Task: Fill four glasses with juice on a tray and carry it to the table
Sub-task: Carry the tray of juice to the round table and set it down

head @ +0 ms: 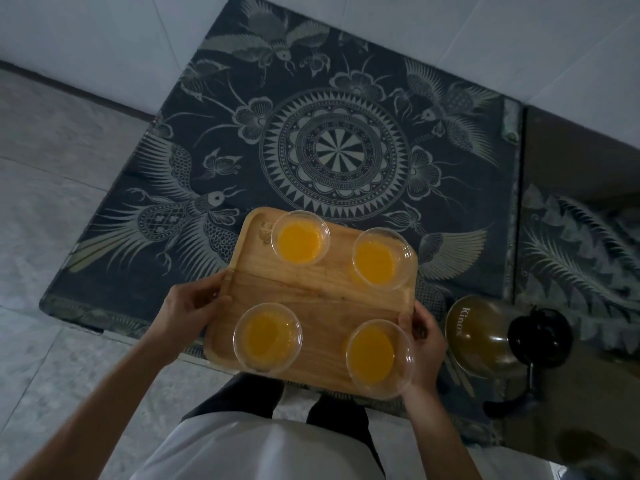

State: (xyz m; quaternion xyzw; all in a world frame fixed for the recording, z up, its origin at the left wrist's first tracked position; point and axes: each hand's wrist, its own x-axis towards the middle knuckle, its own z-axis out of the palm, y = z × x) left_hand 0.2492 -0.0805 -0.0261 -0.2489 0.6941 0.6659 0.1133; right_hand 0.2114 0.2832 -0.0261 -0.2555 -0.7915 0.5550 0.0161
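Note:
A wooden tray (311, 289) hangs over the near edge of a table covered by a dark patterned cloth (332, 133). Four clear glasses of orange juice stand on it: far left (300, 242), far right (381, 258), near left (267, 338), near right (379, 359). My left hand (194, 310) grips the tray's left rim, thumb on top. My right hand (424, 344) holds the right rim beside the near right glass, partly hidden behind it.
A glass jug (485, 336) marked Kinox, with a black lid and handle, stands on the table right of the tray. Pale floor tiles (52, 237) lie to the left. A light wall (104, 39) runs behind the table.

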